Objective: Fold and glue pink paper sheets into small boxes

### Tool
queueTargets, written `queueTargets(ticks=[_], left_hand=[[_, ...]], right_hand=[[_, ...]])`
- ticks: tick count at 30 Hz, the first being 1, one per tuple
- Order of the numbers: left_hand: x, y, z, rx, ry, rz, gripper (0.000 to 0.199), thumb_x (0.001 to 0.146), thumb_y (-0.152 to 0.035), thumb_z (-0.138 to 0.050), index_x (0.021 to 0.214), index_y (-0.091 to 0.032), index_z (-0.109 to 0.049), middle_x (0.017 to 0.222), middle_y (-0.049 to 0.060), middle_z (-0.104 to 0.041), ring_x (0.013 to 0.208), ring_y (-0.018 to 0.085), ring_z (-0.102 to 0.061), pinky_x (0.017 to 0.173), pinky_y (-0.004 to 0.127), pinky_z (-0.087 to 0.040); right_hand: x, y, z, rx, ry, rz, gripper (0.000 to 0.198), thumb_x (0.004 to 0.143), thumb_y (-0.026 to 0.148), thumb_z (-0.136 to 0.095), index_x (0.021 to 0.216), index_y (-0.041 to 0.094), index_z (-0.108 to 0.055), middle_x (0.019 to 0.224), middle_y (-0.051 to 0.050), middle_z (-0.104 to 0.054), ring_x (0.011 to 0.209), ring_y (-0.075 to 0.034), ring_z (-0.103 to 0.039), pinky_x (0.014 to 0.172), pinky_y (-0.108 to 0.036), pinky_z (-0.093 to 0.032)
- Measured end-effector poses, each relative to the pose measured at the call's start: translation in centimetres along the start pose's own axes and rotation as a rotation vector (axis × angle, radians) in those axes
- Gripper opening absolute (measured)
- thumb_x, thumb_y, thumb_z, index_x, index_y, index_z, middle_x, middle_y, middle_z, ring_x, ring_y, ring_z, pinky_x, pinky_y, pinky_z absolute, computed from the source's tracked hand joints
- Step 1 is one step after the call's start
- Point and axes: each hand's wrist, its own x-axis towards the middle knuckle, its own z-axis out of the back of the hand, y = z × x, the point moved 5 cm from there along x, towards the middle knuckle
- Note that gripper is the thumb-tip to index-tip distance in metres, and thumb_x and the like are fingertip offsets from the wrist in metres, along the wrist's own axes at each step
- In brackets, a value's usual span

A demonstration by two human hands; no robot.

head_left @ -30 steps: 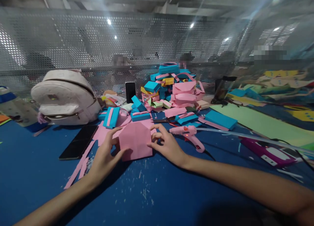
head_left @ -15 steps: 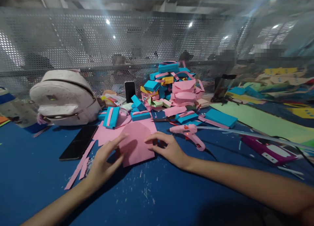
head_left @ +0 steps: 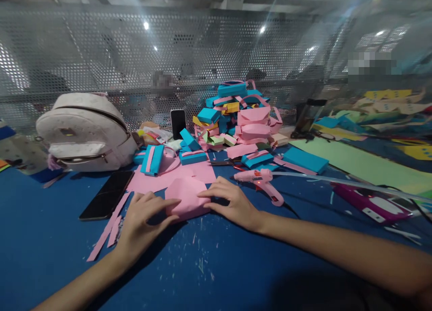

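A pink piece of folded paper (head_left: 187, 196) lies at the middle of the blue table, its top corners slanted. My left hand (head_left: 146, 218) pinches its left edge between thumb and fingers. At the right edge, my right hand (head_left: 232, 203) grips the same paper, thumb below and fingers on top. Behind it rests a larger pink sheet (head_left: 204, 170). To the right of my right hand lies a pink glue gun (head_left: 259, 180) with a small orange light and a clear glue stick running out of its back.
A black phone (head_left: 107, 196) and pink paper strips (head_left: 108, 230) lie left. Behind them stands a white backpack (head_left: 87, 135). A heap of blue and pink paper bags (head_left: 253, 119) rises at the back. Right are a purple power strip (head_left: 371, 203) and a green sheet (head_left: 364, 164).
The pink paper has gone from a flat, taller square to a lower, folded shape. My left hand's fingers have closed on its left edge; my right hand has stayed at the right edge.
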Motion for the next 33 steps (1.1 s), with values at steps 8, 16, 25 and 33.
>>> queueTargets(ticks=[8, 16, 25, 33], left_hand=[[0.0, 0.0, 0.2, 0.113, -0.027, -0.030, 0.020, 0.083, -0.039, -0.070, 0.101, -0.030, -0.071, 0.084, 0.000, -0.065, 0.080, 0.019, -0.056, 0.072, 0.034, -0.032], [0.0, -0.5, 0.4, 0.169, -0.022, -0.052, 0.012, 0.083, -0.037, -0.070, 0.093, -0.030, -0.073, 0.091, 0.002, -0.068, 0.089, 0.022, -0.057, 0.076, 0.037, -0.030], [0.1, -0.3, -0.1, 0.189, 0.041, -0.019, 0.017, 0.082, -0.044, -0.070, 0.093, -0.031, -0.073, 0.082, -0.003, -0.071, 0.077, 0.019, -0.056, 0.075, 0.036, -0.028], [0.3, -0.8, -0.3, 0.190, 0.028, -0.034, 0.010, 0.084, -0.039, -0.070, 0.087, -0.031, -0.072, 0.080, -0.004, -0.071, 0.073, 0.018, -0.053, 0.074, 0.037, -0.026]], right_hand=[[0.0, 0.5, 0.2, -0.194, 0.029, 0.031, 0.023, 0.083, 0.030, -0.073, 0.104, 0.022, -0.071, 0.093, -0.005, -0.060, 0.092, -0.019, -0.053, 0.077, -0.031, -0.046], [0.2, 0.9, 0.1, -0.196, 0.057, 0.031, 0.017, 0.084, 0.030, -0.072, 0.099, 0.021, -0.069, 0.099, -0.004, -0.065, 0.093, -0.020, -0.052, 0.082, -0.034, -0.043], [0.5, 1.0, 0.1, -0.244, 0.115, 0.018, 0.016, 0.084, 0.034, -0.072, 0.095, 0.023, -0.069, 0.095, 0.000, -0.070, 0.093, -0.020, -0.051, 0.079, -0.034, -0.034], [0.7, 1.6, 0.0, -0.280, 0.151, 0.040, 0.009, 0.087, 0.031, -0.070, 0.093, 0.026, -0.070, 0.092, 0.004, -0.071, 0.093, -0.018, -0.051, 0.078, -0.034, -0.027]])
